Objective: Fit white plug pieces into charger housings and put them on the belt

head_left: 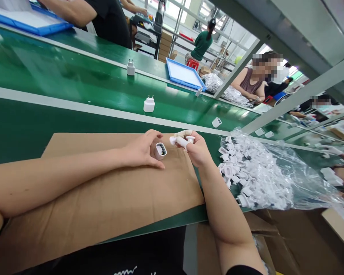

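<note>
A white charger housing [161, 151] sits within the curve of my left hand [145, 149], its open end facing right with dark parts inside. Thumb and fingers of that hand are spread around it, and I see no firm grip. To the right, my right hand [196, 147] pinches a small white plastic part [181, 142] just above the cardboard sheet [123, 191]. A cream-coloured covering [184, 133] shows on a finger of this hand. The part's exact kind is partly hidden by the fingers.
Many white plastic parts [255, 172] spill from a clear bag [306, 179] at right. White plug chargers [149, 104] stand on the green belt [103, 88]; another housing [216, 122] lies there. A blue-rimmed tray [186, 75] and co-workers are beyond. A slanted metal post [298, 84] crosses the right.
</note>
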A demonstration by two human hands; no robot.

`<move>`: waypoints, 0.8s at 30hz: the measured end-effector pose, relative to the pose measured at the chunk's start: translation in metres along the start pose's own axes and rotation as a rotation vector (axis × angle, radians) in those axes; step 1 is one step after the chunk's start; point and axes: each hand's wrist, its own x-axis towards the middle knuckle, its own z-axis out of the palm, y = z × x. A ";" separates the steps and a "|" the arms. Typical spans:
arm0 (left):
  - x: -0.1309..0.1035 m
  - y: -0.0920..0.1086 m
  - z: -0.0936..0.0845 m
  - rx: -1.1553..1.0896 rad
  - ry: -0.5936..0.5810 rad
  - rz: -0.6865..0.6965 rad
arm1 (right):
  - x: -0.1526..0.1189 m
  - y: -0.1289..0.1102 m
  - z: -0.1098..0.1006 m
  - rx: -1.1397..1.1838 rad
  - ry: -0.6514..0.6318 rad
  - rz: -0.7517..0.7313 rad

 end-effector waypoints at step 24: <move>0.004 -0.005 0.002 -0.143 -0.045 0.010 | -0.022 0.004 0.031 -0.888 -0.093 -0.611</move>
